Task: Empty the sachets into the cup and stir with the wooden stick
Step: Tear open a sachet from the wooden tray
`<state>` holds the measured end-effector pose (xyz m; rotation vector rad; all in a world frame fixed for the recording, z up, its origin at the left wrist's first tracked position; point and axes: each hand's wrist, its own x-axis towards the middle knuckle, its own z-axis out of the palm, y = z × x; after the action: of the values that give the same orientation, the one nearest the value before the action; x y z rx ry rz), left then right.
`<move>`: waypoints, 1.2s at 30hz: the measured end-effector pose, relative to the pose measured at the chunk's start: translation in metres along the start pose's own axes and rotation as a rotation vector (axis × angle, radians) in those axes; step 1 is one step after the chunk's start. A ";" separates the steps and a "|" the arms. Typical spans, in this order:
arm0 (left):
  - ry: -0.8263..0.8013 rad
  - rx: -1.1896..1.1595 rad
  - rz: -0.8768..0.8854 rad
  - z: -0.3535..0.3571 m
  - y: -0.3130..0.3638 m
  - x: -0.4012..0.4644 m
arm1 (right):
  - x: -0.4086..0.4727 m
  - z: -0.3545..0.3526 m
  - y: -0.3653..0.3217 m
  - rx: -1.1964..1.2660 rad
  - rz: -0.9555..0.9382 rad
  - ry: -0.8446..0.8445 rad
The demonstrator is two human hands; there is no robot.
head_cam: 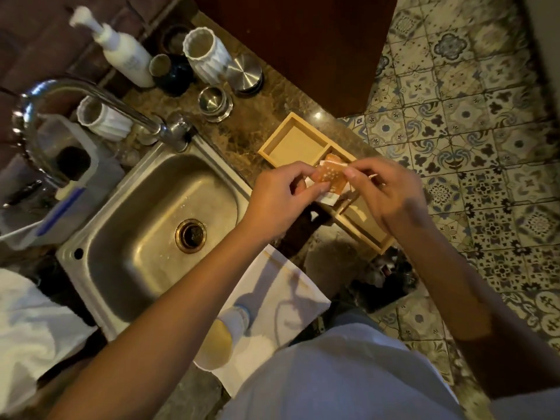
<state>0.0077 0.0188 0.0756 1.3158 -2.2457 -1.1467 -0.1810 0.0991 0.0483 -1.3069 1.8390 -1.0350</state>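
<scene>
Both hands hold an orange sachet (331,176) with white dots above a wooden tray (292,128). My left hand (281,198) pinches its left edge and my right hand (385,192) pinches its top right corner. More sachets (328,199), white and orange, lie beneath it in the tray's middle compartment. A white paper cup (235,321) with a pale tan inside lies tilted on a white napkin (272,310) near the counter's front edge, partly behind my left forearm. A thin wooden stick (285,269) rests on the napkin's far edge.
A steel sink (145,225) with a curved tap (91,95) fills the left. Behind it stand a pump bottle (121,53), white ribbed cups (206,53), and metal-lidded jars (215,103). A white towel (27,328) lies at the left. Patterned floor tiles (469,116) lie beyond the counter's right edge.
</scene>
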 end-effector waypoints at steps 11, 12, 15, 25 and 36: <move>0.412 -0.423 -0.237 -0.031 0.009 -0.128 | -0.055 0.022 -0.095 0.311 -0.049 -0.205; 0.438 -0.501 -0.269 -0.032 0.010 -0.141 | -0.062 0.026 -0.102 0.333 -0.039 -0.200; 0.543 -0.652 -0.304 -0.035 0.011 -0.175 | -0.080 0.037 -0.120 0.378 0.003 -0.231; 0.732 -0.366 -0.148 -0.085 0.005 -0.260 | -0.143 0.067 -0.158 0.260 0.030 -0.650; 0.281 0.527 0.111 -0.135 0.024 -0.294 | -0.160 0.082 -0.199 0.023 -0.303 -0.673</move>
<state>0.2325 0.2041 0.2193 1.3986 -2.4477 -0.3054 0.0233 0.1942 0.1937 -1.6941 1.1447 -0.6348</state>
